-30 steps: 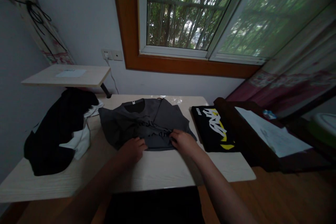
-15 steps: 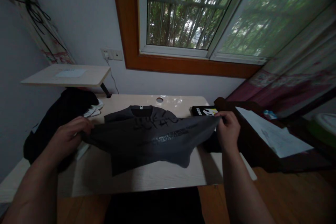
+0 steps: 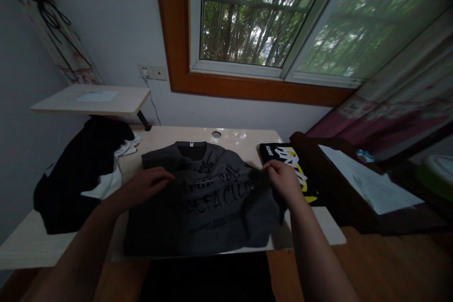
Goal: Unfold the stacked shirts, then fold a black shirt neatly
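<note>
A dark grey T-shirt (image 3: 212,217) with black lettering lies spread on the pale desk, its collar toward the wall and its hem along the desk's front edge. My left hand (image 3: 150,184) is over the shirt's left side with its fingers stretched out, holding nothing. On the other side, my right hand (image 3: 285,180) pinches the shirt's cloth near the right sleeve, which hangs in folds beneath it. A folded black garment with a white and yellow print (image 3: 293,163) lies just beyond my right hand.
Black clothes (image 3: 74,174) and a white cloth (image 3: 106,184) are heaped at the left, under a raised shelf (image 3: 123,104). The pale desk (image 3: 244,137) has a round cable hole. A sheet of paper (image 3: 368,181) rests on a dark surface at the right.
The lower part of the shirt, held up between both hands, has come down flat toward the front edge. My left hand has let go and moved right; my right hand has moved left.
</note>
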`<state>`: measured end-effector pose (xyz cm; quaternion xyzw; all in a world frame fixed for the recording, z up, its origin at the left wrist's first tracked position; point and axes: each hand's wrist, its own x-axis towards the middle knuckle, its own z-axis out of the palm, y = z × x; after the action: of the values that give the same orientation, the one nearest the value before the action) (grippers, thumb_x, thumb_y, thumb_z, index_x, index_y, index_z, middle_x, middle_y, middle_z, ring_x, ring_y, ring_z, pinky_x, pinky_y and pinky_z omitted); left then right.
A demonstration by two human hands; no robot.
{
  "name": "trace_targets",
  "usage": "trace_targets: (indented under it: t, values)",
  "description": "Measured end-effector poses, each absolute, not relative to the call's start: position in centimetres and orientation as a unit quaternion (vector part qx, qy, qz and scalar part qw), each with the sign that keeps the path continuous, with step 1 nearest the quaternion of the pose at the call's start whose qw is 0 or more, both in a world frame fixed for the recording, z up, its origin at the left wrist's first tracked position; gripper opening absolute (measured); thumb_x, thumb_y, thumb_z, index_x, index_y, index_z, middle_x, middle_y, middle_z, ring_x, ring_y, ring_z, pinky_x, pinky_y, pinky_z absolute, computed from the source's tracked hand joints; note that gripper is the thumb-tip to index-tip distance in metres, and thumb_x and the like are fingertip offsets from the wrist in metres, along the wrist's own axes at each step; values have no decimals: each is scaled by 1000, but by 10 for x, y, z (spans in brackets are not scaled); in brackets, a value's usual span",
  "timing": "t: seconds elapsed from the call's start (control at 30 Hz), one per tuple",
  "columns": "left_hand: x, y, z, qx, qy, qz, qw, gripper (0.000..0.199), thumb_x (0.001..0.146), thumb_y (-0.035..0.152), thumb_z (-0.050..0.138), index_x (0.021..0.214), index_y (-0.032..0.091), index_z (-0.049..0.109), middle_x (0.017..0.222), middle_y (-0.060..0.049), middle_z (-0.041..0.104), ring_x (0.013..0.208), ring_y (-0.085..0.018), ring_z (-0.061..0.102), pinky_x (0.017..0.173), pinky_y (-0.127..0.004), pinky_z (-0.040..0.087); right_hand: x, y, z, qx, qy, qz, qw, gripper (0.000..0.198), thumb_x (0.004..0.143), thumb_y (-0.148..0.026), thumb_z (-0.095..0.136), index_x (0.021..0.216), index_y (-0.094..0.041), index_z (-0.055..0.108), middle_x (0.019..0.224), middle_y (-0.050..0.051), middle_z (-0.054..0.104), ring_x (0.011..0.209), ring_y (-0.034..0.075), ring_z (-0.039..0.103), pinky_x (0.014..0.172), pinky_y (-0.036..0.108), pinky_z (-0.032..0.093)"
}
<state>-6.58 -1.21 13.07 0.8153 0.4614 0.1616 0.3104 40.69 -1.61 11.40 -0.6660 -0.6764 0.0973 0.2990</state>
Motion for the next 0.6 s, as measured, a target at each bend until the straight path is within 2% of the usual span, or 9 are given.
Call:
trace_targets:
  t: [0.13,0.23,0.33,0.47,0.53,0.6]
  values:
    - [-13,17,114,850,440,187,223,37,96,24,44,127,25,64,139,-7,60,125,-21,59,109,-38,45,378,-17,111,-607,-737,159,253,29,80,-16,46,86,-21,74,88,4,74,84,21,68,80,29,47]
    - [18,41,104,834,510,118,177,43,96,19,42,135,24,59,154,-7,47,124,-21,61,103,-35,50,364,-19,104,-582,-750,232,215,33,80,-13,46,94,-21,76,89,4,75,78,19,67,75,27,48]
    - [39,59,101,830,537,0,148,41,96,31,52,136,24,56,144,-11,57,117,-24,65,97,-36,52,361,-23,95,-568,-753,284,171,39,76,-9,47,100,-22,76,86,2,75,74,18,67,70,25,48]
    - [57,69,99,824,543,-69,147,57,79,54,73,122,19,63,123,-18,68,110,-35,68,90,-44,54,369,-28,83,-572,-744,318,135,40,78,-9,49,104,-22,75,84,2,75,77,18,68,74,26,49]
    - [60,69,98,818,546,-91,155,61,72,56,78,117,16,66,117,-20,70,108,-38,68,86,-46,55,373,-31,78,-577,-737,321,142,40,79,-10,48,107,-22,75,88,2,75,82,18,69,78,28,50]
    - [61,69,97,814,548,-105,162,54,71,51,80,110,15,69,114,-21,71,105,-40,69,83,-47,55,377,-34,75,-575,-735,326,153,43,79,-9,47,110,-22,73,90,2,75,85,19,69,80,29,51]
